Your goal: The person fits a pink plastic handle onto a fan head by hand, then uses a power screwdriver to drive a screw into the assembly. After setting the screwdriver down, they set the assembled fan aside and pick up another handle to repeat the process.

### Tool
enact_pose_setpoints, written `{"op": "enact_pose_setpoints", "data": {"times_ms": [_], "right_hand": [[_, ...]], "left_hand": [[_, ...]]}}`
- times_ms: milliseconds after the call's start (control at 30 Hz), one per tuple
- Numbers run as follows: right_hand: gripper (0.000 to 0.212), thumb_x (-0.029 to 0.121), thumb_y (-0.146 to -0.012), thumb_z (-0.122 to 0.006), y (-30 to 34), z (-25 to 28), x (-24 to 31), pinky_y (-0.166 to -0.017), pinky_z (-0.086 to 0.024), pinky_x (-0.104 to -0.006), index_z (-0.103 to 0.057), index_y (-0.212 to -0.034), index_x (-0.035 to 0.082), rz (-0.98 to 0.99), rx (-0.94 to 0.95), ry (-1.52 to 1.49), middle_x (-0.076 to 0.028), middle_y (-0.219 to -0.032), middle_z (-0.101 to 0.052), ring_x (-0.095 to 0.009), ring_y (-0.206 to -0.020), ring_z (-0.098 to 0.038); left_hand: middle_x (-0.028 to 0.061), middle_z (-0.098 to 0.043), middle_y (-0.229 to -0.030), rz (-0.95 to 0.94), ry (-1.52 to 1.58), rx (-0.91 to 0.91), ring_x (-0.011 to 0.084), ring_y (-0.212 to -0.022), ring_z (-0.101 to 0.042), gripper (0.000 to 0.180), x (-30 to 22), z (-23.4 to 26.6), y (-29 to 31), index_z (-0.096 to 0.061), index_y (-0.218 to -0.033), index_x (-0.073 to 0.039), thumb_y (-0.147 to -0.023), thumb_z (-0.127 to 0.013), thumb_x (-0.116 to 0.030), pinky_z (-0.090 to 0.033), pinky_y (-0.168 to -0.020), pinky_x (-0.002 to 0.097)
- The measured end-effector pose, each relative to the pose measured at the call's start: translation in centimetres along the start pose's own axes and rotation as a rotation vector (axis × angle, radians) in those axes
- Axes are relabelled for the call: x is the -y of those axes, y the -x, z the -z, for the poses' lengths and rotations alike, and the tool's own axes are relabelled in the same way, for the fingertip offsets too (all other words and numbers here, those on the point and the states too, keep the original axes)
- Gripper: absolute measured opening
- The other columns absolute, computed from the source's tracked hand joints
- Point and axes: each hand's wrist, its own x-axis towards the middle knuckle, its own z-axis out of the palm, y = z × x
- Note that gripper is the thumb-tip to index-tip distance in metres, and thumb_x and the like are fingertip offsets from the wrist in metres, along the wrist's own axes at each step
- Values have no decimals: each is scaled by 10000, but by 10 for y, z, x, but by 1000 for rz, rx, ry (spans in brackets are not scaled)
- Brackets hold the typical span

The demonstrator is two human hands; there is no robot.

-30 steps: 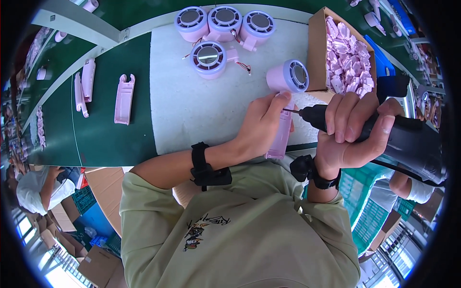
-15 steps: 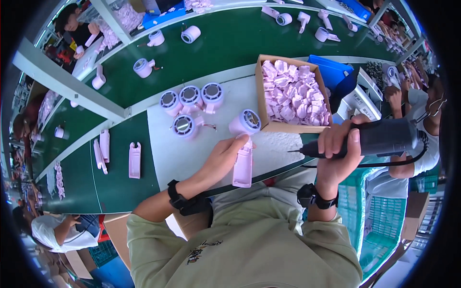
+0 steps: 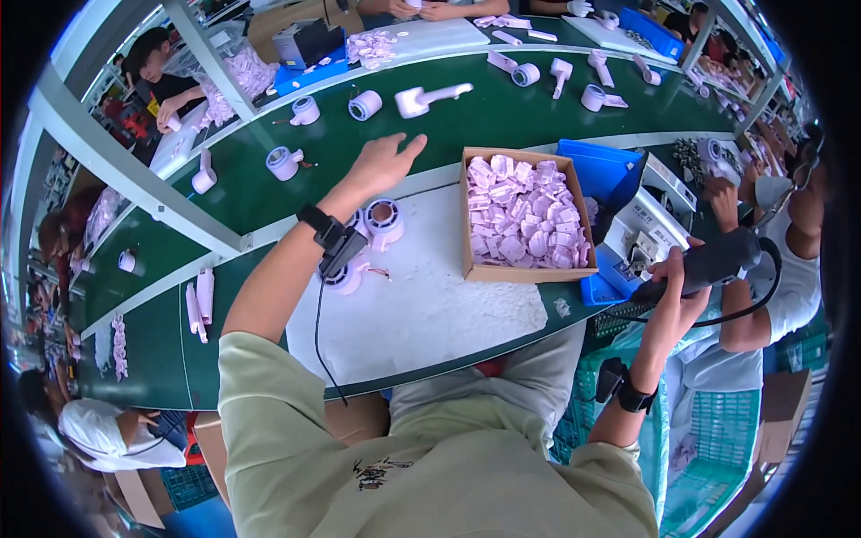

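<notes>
My left hand [image 3: 386, 164] reaches out over the green conveyor belt [image 3: 484, 117], fingers stretched apart and nothing in them. Just beyond its fingertips is a pale pink hair dryer [image 3: 417, 102] with its handle pointing right, apart from the hand. My right hand [image 3: 674, 291] is wrapped round a black electric screwdriver [image 3: 722, 260], held at the right beside the small-parts trays; its tip is hard to make out. Several round pink dryer heads [image 3: 384, 220] stand on the white work mat [image 3: 413, 314], partly covered by my left wrist and forearm.
A cardboard box [image 3: 529, 272] full of small pink plastic pieces stands on the mat's right. Behind it are blue bins [image 3: 596, 166]. More dryer parts [image 3: 365, 105] lie along the belt. Pink handle shells [image 3: 204, 296] lie at left. A metal post [image 3: 134, 161] slants across the left. Co-workers sit around.
My left hand has let go of the hair dryer, which is now over the belt, and stretched forward and left. My right hand has moved the screwdriver right, away from the mat.
</notes>
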Motion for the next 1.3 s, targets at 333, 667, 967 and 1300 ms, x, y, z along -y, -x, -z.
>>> {"op": "enact_pose_setpoints", "data": {"times_ms": [333,667,967,1300], "right_hand": [[361,124,-952,-611,-8,-9,-3,-833,-494,-301,-528,-1257,-50,208,-104,193,-121,-1044,-639,-129,-879,-604],[169,56,-934,-627,84,-92,-8,-768,-482,-289,-576,-803,-37,349,394,35,-129,-917,-664,-171,-806,-610],[479,384,-892,-668,69,-238,12,-726,-522,-376,-606,-1181,7,508,972,454,-197,-876,-691,-292,-768,-671],[534,388,-816,-751,67,-258,10,-706,-538,-364,-614,-1157,2,294,1293,521,-168,-835,-685,-291,-737,-678]], "left_hand": [[117,-683,-1013,166,217,-89,139,-929,-623,391,127,141,188,-635,-1158,19,-932,-630,-301,-491,-820,277],[107,-635,-844,312,-145,-215,182,-794,-627,576,169,77,287,-573,-1189,33,-816,-751,-368,-500,-730,301],[93,-639,-812,353,735,-9,175,-620,-666,575,140,92,246,-484,-1191,22,-774,-801,-214,-495,-514,276],[89,-641,-847,-16,1419,730,172,-630,-673,251,20,-16,223,-487,-1105,-44,-960,-599,-215,-530,-563,284]]}}
